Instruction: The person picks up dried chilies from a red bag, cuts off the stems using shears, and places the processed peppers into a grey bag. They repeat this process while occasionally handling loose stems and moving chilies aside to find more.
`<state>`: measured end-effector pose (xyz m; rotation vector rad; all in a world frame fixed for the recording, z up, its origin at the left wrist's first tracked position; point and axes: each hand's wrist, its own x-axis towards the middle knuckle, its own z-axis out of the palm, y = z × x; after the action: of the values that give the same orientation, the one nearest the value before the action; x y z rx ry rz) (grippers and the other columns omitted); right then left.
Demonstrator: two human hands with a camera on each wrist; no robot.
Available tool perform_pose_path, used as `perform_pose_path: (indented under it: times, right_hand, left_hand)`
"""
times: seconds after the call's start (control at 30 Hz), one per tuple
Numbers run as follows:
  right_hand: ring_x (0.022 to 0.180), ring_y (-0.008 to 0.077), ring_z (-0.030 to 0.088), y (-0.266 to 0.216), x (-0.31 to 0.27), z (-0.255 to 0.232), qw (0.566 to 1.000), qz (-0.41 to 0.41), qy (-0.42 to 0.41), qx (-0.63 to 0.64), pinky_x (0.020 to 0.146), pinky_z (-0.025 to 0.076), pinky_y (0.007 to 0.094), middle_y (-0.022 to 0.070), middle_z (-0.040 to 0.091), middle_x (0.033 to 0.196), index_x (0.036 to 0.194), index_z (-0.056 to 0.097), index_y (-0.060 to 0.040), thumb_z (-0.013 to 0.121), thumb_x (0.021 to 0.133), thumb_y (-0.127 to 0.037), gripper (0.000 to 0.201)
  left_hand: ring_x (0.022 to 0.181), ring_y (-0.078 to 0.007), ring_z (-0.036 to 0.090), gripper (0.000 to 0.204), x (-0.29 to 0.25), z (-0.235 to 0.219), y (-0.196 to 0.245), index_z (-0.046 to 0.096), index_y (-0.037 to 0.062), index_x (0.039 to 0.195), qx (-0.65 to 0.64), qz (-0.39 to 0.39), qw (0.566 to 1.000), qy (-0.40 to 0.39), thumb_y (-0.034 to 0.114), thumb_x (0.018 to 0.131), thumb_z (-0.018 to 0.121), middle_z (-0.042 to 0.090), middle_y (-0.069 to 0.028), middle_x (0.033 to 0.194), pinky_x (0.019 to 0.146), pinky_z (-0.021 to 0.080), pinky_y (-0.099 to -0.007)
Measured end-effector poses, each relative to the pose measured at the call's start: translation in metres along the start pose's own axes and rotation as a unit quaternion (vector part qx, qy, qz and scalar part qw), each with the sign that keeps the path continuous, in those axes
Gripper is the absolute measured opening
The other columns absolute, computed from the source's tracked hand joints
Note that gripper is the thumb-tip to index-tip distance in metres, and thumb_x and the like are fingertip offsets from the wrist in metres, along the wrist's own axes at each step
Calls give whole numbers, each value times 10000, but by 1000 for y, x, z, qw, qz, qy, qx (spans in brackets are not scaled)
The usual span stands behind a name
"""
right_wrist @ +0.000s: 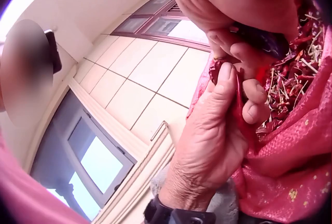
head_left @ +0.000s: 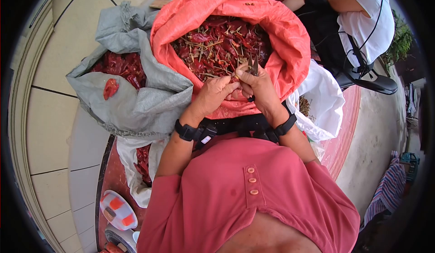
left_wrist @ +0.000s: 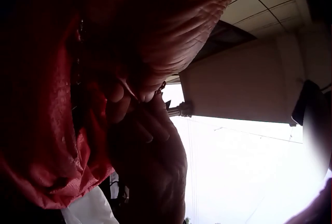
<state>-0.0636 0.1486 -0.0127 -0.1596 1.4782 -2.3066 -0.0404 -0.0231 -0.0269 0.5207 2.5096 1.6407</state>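
Observation:
My left hand [head_left: 213, 96] pinches a dried red chili pepper [right_wrist: 239, 97] between thumb and fingers, over the near rim of a large red woven sack [head_left: 290, 31]. Close against it, my right hand [head_left: 260, 87] grips a pair of scissors [head_left: 254, 67], blades pointing away from me. Their dark handle [right_wrist: 267, 42] shows under the curled fingers in the right wrist view. Both hands' fingertips meet at the chili. Dried red chilies [head_left: 208, 40] with pale stems fill the sack beyond them. The left wrist view is dark, with the chili mostly hidden by fingers.
A grey sack [head_left: 131, 110] of red chilies stands at left, one chili piece [head_left: 110, 89] on its side. To the right is a white sack [head_left: 328, 103] with brownish bits inside. A seated person [head_left: 362, 26] is at upper right. A patterned plastic basin [head_left: 118, 210] lies lower left.

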Motion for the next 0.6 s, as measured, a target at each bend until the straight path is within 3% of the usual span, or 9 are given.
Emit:
perform_pose_path:
  times: [0.07,0.17,0.27,0.37,0.47,0.57,0.6]
  right_hand:
    - [439,41,335,2,1,-2,998,29,-16,45,412,252,207,-42,477,620,917,564,-76,632,901,-138,93]
    - [430,33,317,5,5,-10,989,100,-26,109,408,244,204,-45,486,635,914,573,-72,614,910,-124,66]
    - [427,15,319,3,9,-19,974,151,-72,155,399,252,189,-50,496,655,914,579,-67,587,926,-117,52]
    - [432,-2,332,12,18,-30,943,193,-125,239,392,274,173,-39,525,716,950,574,-63,567,937,-114,54]
    - [440,-5,347,12,23,-36,820,318,-163,446,393,299,163,-22,554,784,979,560,-58,569,937,-119,75]
    - [465,-4,388,-1,17,-31,936,153,-141,284,396,305,168,-1,592,865,990,550,-57,581,931,-129,98]
    - [501,8,441,-13,10,-24,974,90,-69,196,404,319,171,9,610,882,980,553,-66,588,925,-136,96]
  left_hand:
    - [578,-202,610,249,0,-1,4,560,-1,799,8,20,1000,7,209,933,570,606,-100,631,541,474,-327]
    - [585,-196,608,220,0,-2,-6,564,0,810,33,43,999,-1,186,925,579,603,-101,644,541,473,-320]
    - [597,-191,610,202,-1,-1,-5,567,-3,827,-25,44,999,-6,175,922,577,602,-105,663,544,475,-317]
    - [644,-139,587,226,1,-5,-8,586,-10,880,0,44,999,-22,201,953,553,610,-73,729,595,479,-278]
    - [643,-186,621,184,1,-4,-2,589,-2,917,-55,68,996,-22,178,936,555,618,-96,716,591,491,-306]
    - [711,-124,607,184,-3,1,10,601,-9,983,-93,44,995,19,151,968,512,621,-59,784,663,502,-262]
    - [721,-122,608,176,-6,1,21,598,-9,1007,-96,43,993,46,136,968,506,624,-61,805,676,502,-258]
